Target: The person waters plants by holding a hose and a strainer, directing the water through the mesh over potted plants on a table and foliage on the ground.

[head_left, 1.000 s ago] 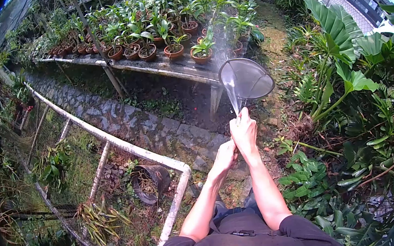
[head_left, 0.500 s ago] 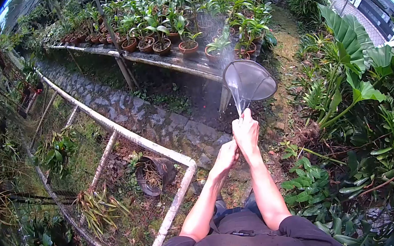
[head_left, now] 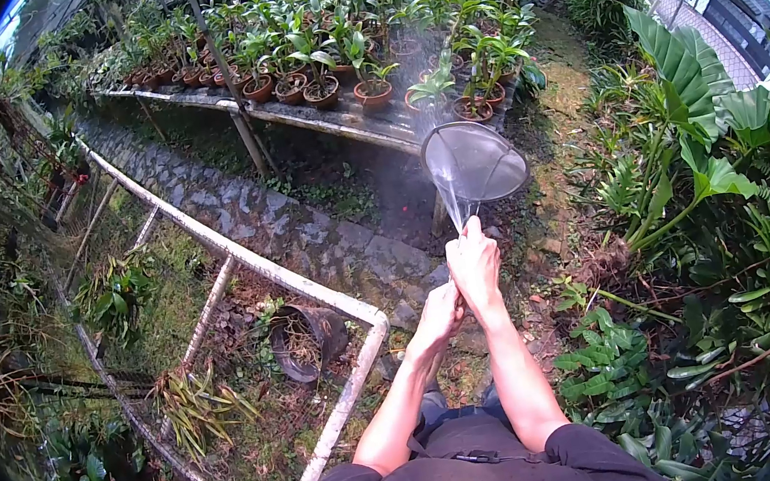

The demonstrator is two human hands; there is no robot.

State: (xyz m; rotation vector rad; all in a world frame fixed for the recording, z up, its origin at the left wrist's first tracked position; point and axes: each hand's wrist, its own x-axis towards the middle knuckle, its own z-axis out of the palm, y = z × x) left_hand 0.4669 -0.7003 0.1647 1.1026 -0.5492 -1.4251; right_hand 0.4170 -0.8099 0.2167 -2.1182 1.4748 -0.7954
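My right hand [head_left: 475, 267] is closed near the outlet of a hose, most of which my fingers hide. Just beyond it is a round, dark mesh strainer [head_left: 484, 163] whose thin handle runs down to that hand. Lower and to the left, my left hand [head_left: 438, 317] is wrapped around the hose [head_left: 438, 361], which hangs toward my feet. A water jet [head_left: 448, 190] leaves my right hand, runs along the strainer's left side and spreads into spray over the potted plants [head_left: 431, 91] ahead.
A long raised bench [head_left: 330, 132] carries rows of potted plants. A white pole frame [head_left: 240, 256] stands at my left, with a black pot [head_left: 306, 342] on its side within it. Large-leaved plants [head_left: 687, 80] crowd the right. A stone path [head_left: 306, 237] runs below the bench.
Both hands and the strainer have shifted slightly left, and the spray has swung left with them. My grip looks the same, and water keeps flowing.
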